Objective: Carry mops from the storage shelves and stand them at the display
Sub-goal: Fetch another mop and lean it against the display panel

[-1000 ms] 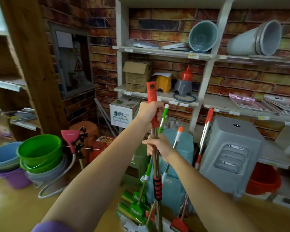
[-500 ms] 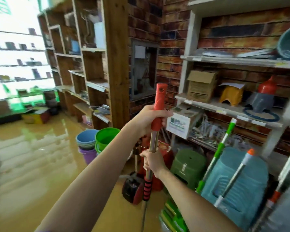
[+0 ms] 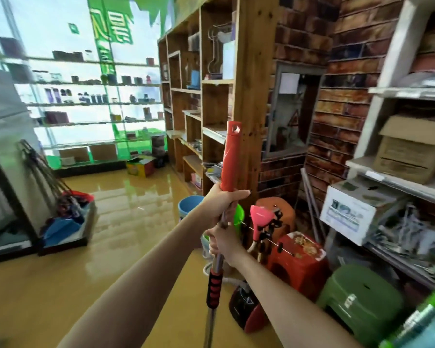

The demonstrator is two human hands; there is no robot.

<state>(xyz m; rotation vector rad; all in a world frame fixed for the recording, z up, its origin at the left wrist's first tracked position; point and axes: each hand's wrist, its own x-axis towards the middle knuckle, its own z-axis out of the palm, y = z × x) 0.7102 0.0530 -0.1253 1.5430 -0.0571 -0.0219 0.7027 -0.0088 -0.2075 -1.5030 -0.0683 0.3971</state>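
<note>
Both hands' grip clenched on mop handle [image 3: 230, 159], left hand [image 3: 222, 202] above right hand [image 3: 222, 243], red stool [image 3: 299, 257] beside

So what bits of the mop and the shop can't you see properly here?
Head view only:
- Mop: its head is cut off by the bottom edge, so its type is unknown.
- Pole under the left hand and right hand: covered by the fingers.
- Green-handled mop: blurred, cut off at the corner.
- Items on the far glass shelves: too small and washed out by window light.
</note>
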